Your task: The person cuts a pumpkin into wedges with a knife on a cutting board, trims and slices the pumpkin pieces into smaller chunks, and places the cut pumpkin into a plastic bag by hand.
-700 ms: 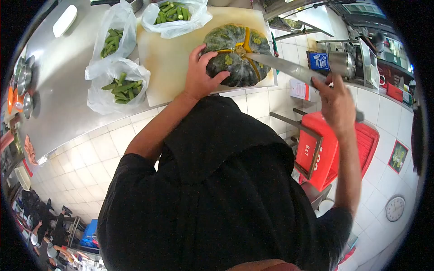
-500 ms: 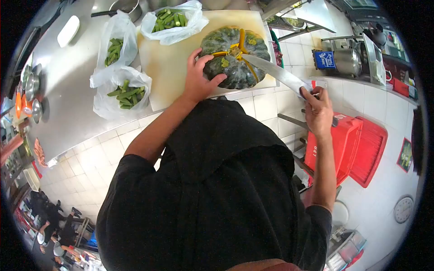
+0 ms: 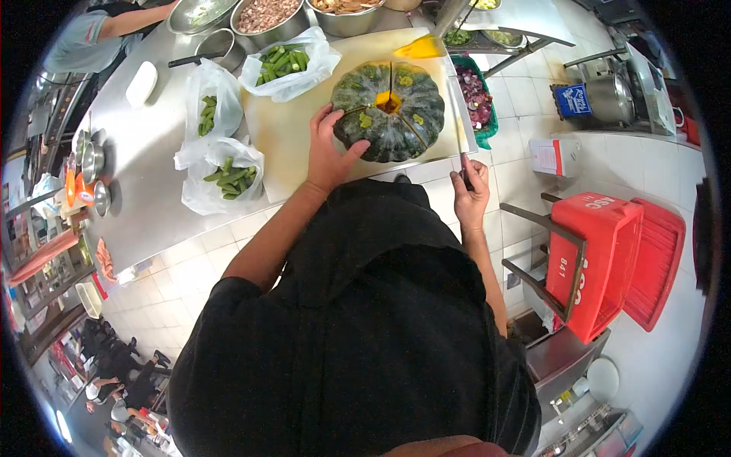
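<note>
A dark green pumpkin (image 3: 388,122) lies on the white cutting board (image 3: 289,145). Narrow cuts run outward from an orange opening at its top. My left hand (image 3: 329,152) grips its left side, fingers and thumb spread against the skin. To the right of the pumpkin, my right hand (image 3: 472,190) is closed around the handle of a knife (image 3: 461,137). The blade points away from me near the board's right edge and shows nearly edge-on, apart from the pumpkin. A yellow-orange piece (image 3: 421,48) rests at the board's far right.
Plastic bags of cut green vegetables (image 3: 283,65) stand left of the pumpkin. Metal bowls (image 3: 266,19) line the back, where another person's arm (image 3: 137,19) reaches in. A green basket (image 3: 476,103) sits beyond the board's right edge, a red bin (image 3: 594,259) at right.
My right hand has drawn the knife off the pumpkin, toward the board's right edge. The pumpkin's gaps have narrowed and its stem centre is gone. A yellow-orange piece now shows at the back.
</note>
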Demonstrator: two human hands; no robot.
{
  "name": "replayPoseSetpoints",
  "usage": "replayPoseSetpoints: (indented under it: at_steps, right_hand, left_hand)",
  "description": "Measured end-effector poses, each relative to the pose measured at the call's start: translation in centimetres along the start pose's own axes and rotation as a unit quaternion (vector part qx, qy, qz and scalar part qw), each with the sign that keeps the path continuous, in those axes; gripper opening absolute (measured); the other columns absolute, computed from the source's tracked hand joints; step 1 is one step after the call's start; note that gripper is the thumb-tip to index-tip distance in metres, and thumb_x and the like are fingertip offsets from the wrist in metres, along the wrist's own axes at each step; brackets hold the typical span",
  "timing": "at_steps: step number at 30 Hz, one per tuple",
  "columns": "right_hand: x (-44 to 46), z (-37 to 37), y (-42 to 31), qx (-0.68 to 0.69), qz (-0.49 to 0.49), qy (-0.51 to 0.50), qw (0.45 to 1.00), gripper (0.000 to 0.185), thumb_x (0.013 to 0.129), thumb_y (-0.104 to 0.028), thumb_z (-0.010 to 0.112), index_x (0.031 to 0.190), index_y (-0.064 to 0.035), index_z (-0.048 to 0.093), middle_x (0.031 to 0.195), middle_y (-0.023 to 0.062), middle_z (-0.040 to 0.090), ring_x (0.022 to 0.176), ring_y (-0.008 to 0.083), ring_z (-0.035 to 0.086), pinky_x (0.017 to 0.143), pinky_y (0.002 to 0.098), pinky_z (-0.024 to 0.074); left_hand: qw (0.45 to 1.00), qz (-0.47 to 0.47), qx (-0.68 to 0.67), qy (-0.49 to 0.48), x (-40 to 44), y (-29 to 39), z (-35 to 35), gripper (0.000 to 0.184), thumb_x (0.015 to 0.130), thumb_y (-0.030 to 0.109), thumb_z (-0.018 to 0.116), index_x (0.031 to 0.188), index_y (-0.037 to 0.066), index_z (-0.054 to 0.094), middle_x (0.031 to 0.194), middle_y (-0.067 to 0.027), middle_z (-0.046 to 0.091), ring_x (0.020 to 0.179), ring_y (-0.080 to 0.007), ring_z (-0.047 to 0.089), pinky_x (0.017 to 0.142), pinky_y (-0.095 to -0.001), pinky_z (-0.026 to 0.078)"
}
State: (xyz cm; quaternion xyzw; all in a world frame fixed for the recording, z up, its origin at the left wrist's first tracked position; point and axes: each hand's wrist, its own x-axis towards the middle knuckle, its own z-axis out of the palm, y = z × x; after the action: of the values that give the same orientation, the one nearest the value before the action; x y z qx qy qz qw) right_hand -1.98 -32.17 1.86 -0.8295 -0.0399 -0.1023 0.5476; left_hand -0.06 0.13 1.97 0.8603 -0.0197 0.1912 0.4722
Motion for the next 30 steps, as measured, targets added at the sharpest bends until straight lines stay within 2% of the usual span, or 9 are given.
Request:
replayPoseSetpoints:
  at_steps: [7,11,14,15,18,21,24,27,30]
  right_hand:
    - [2.9,-6.1,3.3,-0.062,0.079,0.072,0.992,0.051,0.084,0.002,0.073,0.134,-0.0086,0.067,0.102,0.0047,0.057,0.083,0.0122,0.050,0.075,0.0257,0.0444]
    - [5.4,-7.6,8.0,0.051,0.187,0.119,0.974,0.047,0.087,-0.003,0.072,0.134,-0.0069,0.066,0.100,0.0030,0.056,0.073,0.0089,0.052,0.064,0.0232,0.0442]
    - [7.6,-7.9,11.1,0.139,0.297,0.104,0.939,0.046,0.092,-0.007,0.067,0.138,-0.0069,0.063,0.080,0.0003,0.057,0.064,0.0073,0.054,0.054,0.0246,0.0461]
    - [8.0,-7.8,13.4,0.133,0.307,0.099,0.937,0.045,0.093,-0.012,0.064,0.138,-0.0073,0.062,0.074,0.0060,0.063,0.062,0.0130,0.061,0.054,0.0294,0.0495]
    - [8.1,-6.8,26.3,-0.148,0.284,0.020,0.947,0.039,0.092,-0.016,0.058,0.128,-0.0064,0.067,0.084,0.0175,0.071,0.069,0.0280,0.070,0.063,0.0394,0.0552]
    - [7.5,-6.9,27.7,-0.115,0.461,-0.046,0.879,0.035,0.090,-0.018,0.053,0.117,-0.0048,0.070,0.095,0.0258,0.072,0.088,0.0405,0.071,0.080,0.0470,0.0553]
    - [5.4,-5.6,34.3,-0.153,0.349,-0.013,0.924,0.030,0.089,-0.017,0.051,0.107,-0.0033,0.071,0.092,0.0248,0.072,0.083,0.0400,0.071,0.079,0.0469,0.0557]
    - [3.9,-5.6,35.6,-0.137,0.338,0.002,0.931,0.025,0.091,-0.016,0.055,0.108,-0.0023,0.067,0.066,0.0093,0.061,0.049,0.0191,0.059,0.046,0.0348,0.0495]
    - [3.1,-6.5,34.1,-0.074,0.452,0.011,0.889,0.024,0.091,-0.017,0.056,0.108,-0.0027,0.066,0.066,0.0091,0.060,0.050,0.0194,0.059,0.045,0.0359,0.0511]
  left_hand:
    - [0.999,-0.046,0.013,-0.002,-0.4,0.8,0.2,0.073,0.077,0.020,0.083,0.138,0.006,0.046,0.145,-0.0252,0.040,0.135,-0.0418,0.043,0.113,-0.0472,0.038]
    - [0.999,-0.039,0.030,0.007,-0.3,1.2,0.9,0.072,0.080,0.018,0.080,0.141,0.006,0.044,0.147,-0.0241,0.040,0.136,-0.0396,0.041,0.113,-0.0467,0.037]
    - [0.997,-0.066,0.032,0.018,-0.4,1.7,1.4,0.070,0.084,0.018,0.077,0.143,0.004,0.043,0.147,-0.0225,0.040,0.137,-0.0374,0.040,0.113,-0.0464,0.037]
    - [0.996,-0.083,0.029,0.021,-0.4,1.9,1.5,0.069,0.085,0.018,0.076,0.143,0.003,0.042,0.148,-0.0219,0.039,0.138,-0.0365,0.039,0.112,-0.0463,0.038]
    - [0.990,-0.135,-0.037,0.030,-0.9,2.1,2.1,0.067,0.089,0.020,0.073,0.145,0.001,0.039,0.148,-0.0187,0.038,0.139,-0.0327,0.038,0.111,-0.0454,0.039]
    - [0.986,-0.156,-0.059,0.029,-1.5,2.5,2.4,0.069,0.095,0.019,0.068,0.151,0.001,0.032,0.151,-0.0161,0.035,0.140,-0.0287,0.037,0.110,-0.0434,0.040]
    - [0.975,-0.198,-0.088,0.040,-1.4,4.0,3.1,0.066,0.100,0.018,0.061,0.154,0.000,0.028,0.153,-0.0168,0.036,0.139,-0.0274,0.039,0.113,-0.0407,0.037]
    - [0.975,-0.213,-0.048,0.049,-1.5,4.4,3.4,0.061,0.104,0.021,0.055,0.155,0.002,0.027,0.152,-0.0161,0.038,0.136,-0.0264,0.042,0.113,-0.0380,0.035]
    - [0.949,-0.264,-0.140,0.099,-1.2,5.3,4.1,0.064,0.103,0.021,0.059,0.154,0.000,0.027,0.154,-0.0172,0.035,0.138,-0.0262,0.038,0.115,-0.0382,0.034]
